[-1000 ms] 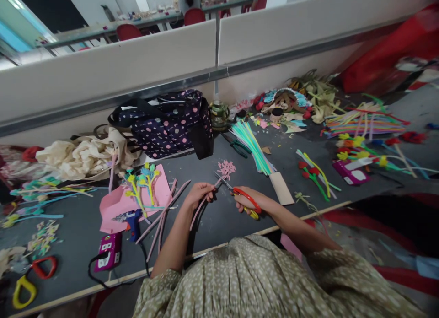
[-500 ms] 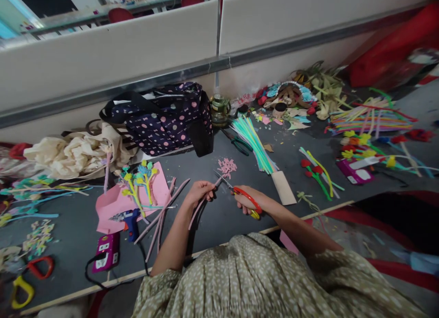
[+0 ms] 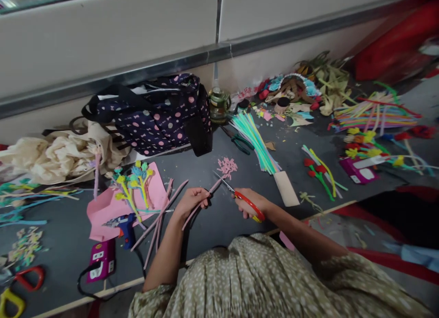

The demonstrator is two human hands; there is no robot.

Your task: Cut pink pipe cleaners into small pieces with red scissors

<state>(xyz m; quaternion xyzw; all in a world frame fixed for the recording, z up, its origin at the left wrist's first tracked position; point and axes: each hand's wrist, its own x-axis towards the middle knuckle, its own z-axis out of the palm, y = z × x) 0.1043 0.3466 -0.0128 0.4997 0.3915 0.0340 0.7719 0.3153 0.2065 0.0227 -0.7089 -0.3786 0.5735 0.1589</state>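
Observation:
My left hand (image 3: 192, 202) pinches a pink pipe cleaner (image 3: 215, 186); one end points up toward the blades and the rest trails down below my fingers. My right hand (image 3: 252, 203) is closed round the red and yellow handles of the scissors (image 3: 246, 200). The scissor blades are parted near the upper end of the pipe cleaner. Just beyond the tips lies a small heap of short pink pieces (image 3: 227, 167). Several more pink pipe cleaners (image 3: 159, 222) lie crossed to the left of my left hand.
On the left are a blue glue gun (image 3: 126, 226), pink paper (image 3: 157, 180), a purple power strip (image 3: 101, 261) and another pair of scissors (image 3: 30, 278). A dotted bag (image 3: 157, 116), a jar (image 3: 218, 103) and pliers (image 3: 242, 142) stand behind. Green pipe cleaners (image 3: 255, 142) and red flowers (image 3: 315, 168) lie right.
The camera view has tilted down. My left hand has drawn slightly left, away from the scissors, leaving a longer stretch of pipe cleaner showing beyond my fingers.

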